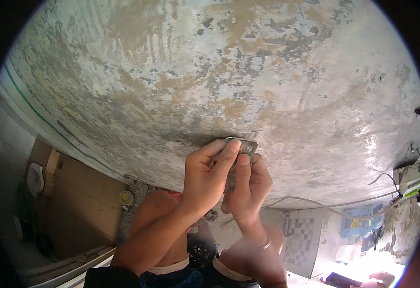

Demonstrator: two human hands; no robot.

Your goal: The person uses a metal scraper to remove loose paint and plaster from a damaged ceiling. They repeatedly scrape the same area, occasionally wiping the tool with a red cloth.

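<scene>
My left hand [210, 170] and my right hand [248, 185] are together near the middle of the view, both closed on a small scraper [248, 147] with a flat, stained metal blade. My left thumb presses on the blade's face and my right thumb lies just below it. The scraper's narrower lower part is mostly hidden behind my fingers. It is held close to the mottled grey-and-tan wall [287, 86], which has patchy, scraped plaster; whether it touches the wall I cannot tell.
My knees are below my hands. At left lie a tiled floor [85, 192], a white toilet fixture [35, 178] and a small round container [126, 197]. At right are a grey box with cables [407, 175], a checkered tiled surface [303, 230] and a blue plastic object [356, 223].
</scene>
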